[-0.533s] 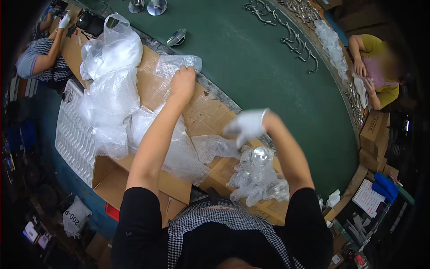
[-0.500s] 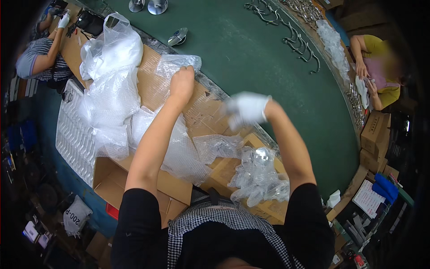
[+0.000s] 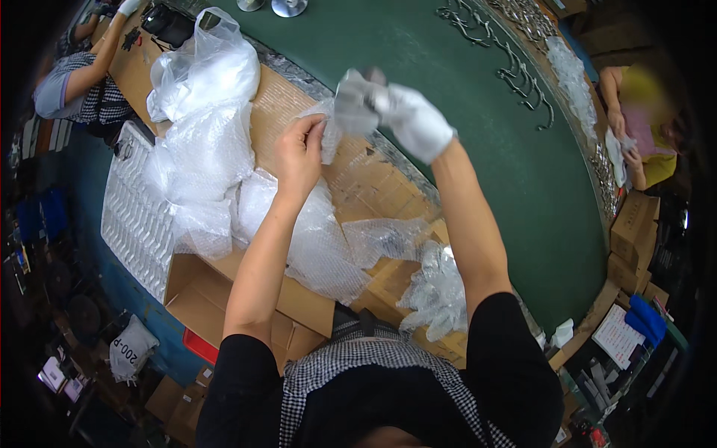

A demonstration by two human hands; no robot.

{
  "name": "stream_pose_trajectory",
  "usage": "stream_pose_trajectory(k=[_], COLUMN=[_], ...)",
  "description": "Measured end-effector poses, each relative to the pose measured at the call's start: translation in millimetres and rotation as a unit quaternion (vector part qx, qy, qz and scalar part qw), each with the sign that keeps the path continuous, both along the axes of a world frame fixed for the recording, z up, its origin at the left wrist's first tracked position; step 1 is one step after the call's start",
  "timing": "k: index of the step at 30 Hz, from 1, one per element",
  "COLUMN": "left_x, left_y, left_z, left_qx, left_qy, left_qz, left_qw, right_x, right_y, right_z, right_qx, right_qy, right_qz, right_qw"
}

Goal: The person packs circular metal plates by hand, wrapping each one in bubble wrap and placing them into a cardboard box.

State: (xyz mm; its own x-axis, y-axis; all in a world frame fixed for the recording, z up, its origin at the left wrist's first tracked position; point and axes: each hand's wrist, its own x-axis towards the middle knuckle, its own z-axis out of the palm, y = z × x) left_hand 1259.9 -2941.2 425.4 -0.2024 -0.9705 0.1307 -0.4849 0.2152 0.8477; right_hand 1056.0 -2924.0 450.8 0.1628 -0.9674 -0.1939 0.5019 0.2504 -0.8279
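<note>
My left hand (image 3: 297, 155), bare, pinches the edge of a small clear bubble-wrap bag (image 3: 328, 142) above the cardboard. My right hand (image 3: 420, 123), in a white glove, grips a shiny chrome metal part (image 3: 357, 103) beside the bag. Motion blurs that part, and its exact kind cannot be made out. Left of my left hand lies a heap of bubble wrap (image 3: 202, 142). Near my right forearm, wrapped pieces in clear bubble wrap (image 3: 435, 287) rest on a cardboard box (image 3: 385, 287).
An open cardboard box (image 3: 198, 291) stands at my front left, by a white tray of rowed parts (image 3: 134, 216). Across the green table (image 3: 455, 82) lie curved chrome handles (image 3: 523, 82) and two round chrome pieces (image 3: 290, 6). Co-workers sit at far left and right.
My right hand has moved up and left and has taken up the chrome part from the green table. My left hand has lifted the bag's edge from the cardboard.
</note>
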Motion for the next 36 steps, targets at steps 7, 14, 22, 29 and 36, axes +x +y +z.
stream_pose_trajectory(k=[7,14,22,29,36], left_x=[-15,-13,-6,-11,-5], left_y=[65,113,169,213,267], left_z=[51,89,99,110,100], left_qx=[-0.008,-0.293,-0.368,-0.176,-0.099], left_qy=[0.044,-0.007,-0.015,0.058,-0.033], left_qz=[-0.032,0.018,-0.105,-0.103,-0.229], left_qw=[0.998,0.956,0.924,0.977,0.968], right_x=[28,60,84,59,51], right_y=[81,143,202,224,239], right_z=[23,67,77,74,26], right_qx=[0.064,-0.069,-0.112,0.016,0.027], right_qy=[0.213,0.440,0.532,0.616,0.288], right_qz=[-0.154,-0.274,-0.298,-0.142,0.017], right_qw=[0.963,0.853,0.785,0.775,0.957])
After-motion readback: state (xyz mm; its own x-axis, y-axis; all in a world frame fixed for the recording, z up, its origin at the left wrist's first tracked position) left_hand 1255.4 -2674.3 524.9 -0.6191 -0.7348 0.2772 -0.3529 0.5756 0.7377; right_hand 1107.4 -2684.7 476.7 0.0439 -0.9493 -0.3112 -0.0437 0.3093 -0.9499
